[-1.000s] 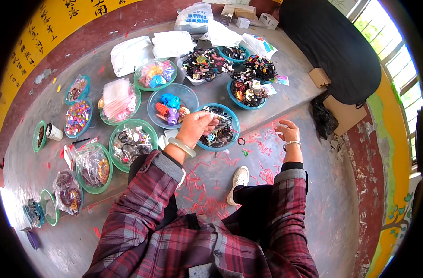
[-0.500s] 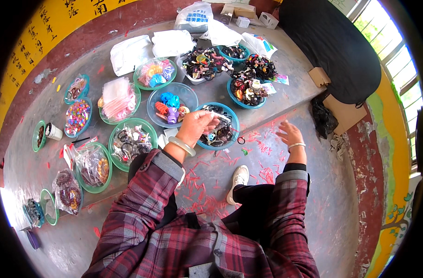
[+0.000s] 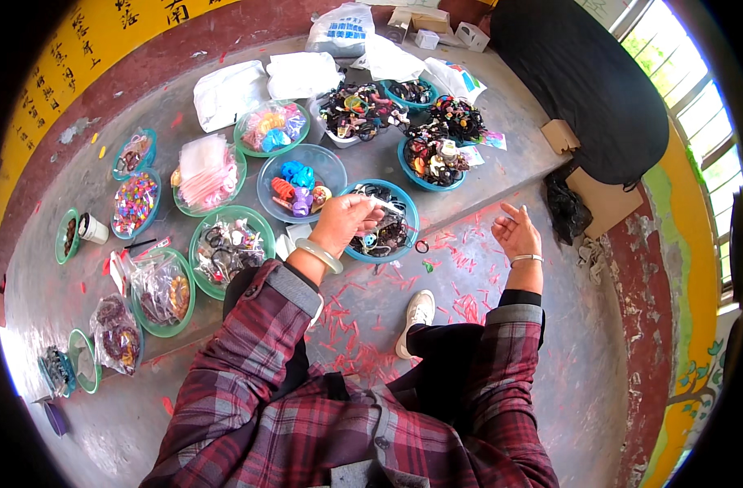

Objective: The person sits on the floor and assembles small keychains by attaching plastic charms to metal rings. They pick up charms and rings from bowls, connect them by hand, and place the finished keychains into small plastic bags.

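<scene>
My left hand, with a pale bangle on the wrist, hovers over a blue bowl of dark small trinkets and pinches a small pale clear item between thumb and fingers. My right hand is raised above the concrete floor to the right of that bowl, palm up, fingers apart, holding nothing. A small dark ring lies on the floor between the two hands. My white shoe rests below them.
Many green and blue bowls of colourful hair clips and packets spread across the floor, such as a clear bowl and a green bowl. Red scraps litter the floor. A black cloth bundle and cardboard lie at right.
My right hand lifted off the floor and turned palm up, fingers spread. My left hand rose slightly from the blue bowl, pinching a small item.
</scene>
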`<state>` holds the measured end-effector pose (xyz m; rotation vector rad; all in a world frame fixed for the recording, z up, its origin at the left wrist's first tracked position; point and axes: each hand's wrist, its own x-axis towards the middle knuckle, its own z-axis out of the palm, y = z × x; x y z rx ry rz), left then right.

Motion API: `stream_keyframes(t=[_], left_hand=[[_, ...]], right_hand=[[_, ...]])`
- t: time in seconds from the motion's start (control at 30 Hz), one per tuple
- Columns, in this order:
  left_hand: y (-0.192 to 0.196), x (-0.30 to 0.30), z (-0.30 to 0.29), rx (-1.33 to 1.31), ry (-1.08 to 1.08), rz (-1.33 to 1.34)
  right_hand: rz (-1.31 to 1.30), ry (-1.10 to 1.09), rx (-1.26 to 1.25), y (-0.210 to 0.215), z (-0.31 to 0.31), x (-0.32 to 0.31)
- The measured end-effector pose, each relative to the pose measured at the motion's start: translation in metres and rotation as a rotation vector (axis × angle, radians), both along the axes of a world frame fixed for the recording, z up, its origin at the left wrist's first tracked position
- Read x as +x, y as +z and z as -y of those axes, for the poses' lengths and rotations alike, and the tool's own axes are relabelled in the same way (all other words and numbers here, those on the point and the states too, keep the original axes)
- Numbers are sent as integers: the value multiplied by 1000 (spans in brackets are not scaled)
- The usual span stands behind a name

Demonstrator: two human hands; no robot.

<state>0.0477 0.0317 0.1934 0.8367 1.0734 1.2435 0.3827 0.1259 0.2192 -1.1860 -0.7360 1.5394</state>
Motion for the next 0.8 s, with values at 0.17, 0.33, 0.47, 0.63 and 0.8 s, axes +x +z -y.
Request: stream_keyframes(t=[0.17,0.33,0.47,0.63,0.8], left_hand=[[-1,0,1,3,-26,60],[3,6,-2,52,-29,200],[6,5,1,53,-2,259],[13,9,2,65,-22,326],[14,5,4,58,-45,377]], right_hand=[[-36,112,139,-10,-6,2],[658,251,203,-21,-1,-35],[291,443,197,7,42,-121],[184,479,227,5,59,-153],[200,389,246,-2,60,-160]])
